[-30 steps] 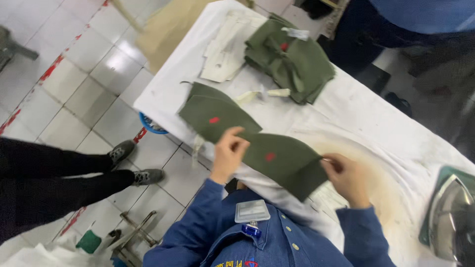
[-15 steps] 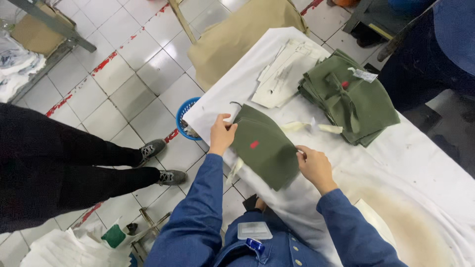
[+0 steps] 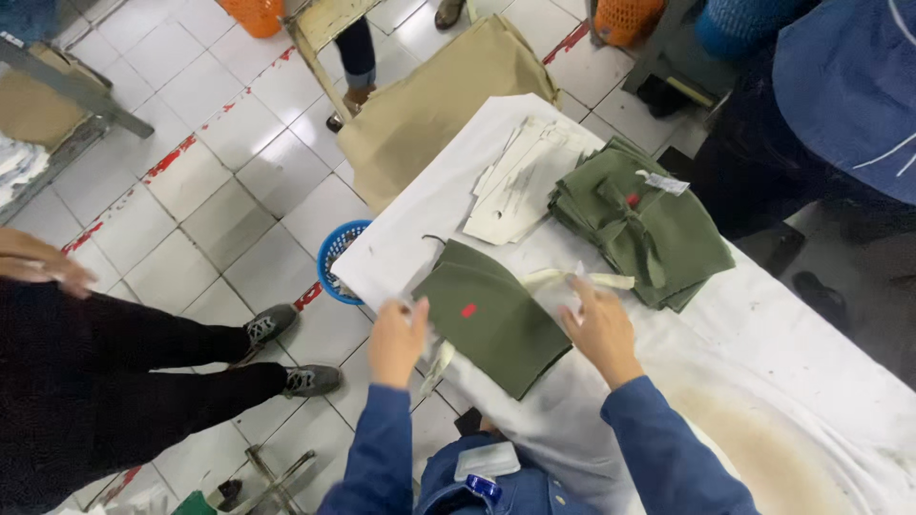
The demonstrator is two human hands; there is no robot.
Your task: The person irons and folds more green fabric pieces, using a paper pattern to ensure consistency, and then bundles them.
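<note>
A folded olive-green fabric piece (image 3: 491,319) with a small red mark lies flat near the front corner of the white-covered table (image 3: 821,362). My left hand (image 3: 396,339) hovers at its left edge, blurred, with something pale at the fingertips. My right hand (image 3: 596,329) is at the piece's right edge. Its fingertips pinch a pale cream strip (image 3: 611,280) that lies between this piece and the stack of green pieces (image 3: 649,224). A thin pale strip (image 3: 434,367) hangs off the table edge below my left hand.
Flat cream-white cut pieces (image 3: 520,181) lie at the table's far corner, beside tan cloth (image 3: 429,105) draped over a frame. A blue basket (image 3: 336,257) sits on the tiled floor. A person in black trousers (image 3: 143,381) stands left; another in blue (image 3: 849,86) stands top right.
The green piece, held up in both hands earlier, now lies flat on the table. My left hand has left its corner and my right hand has moved up to the cream strip.
</note>
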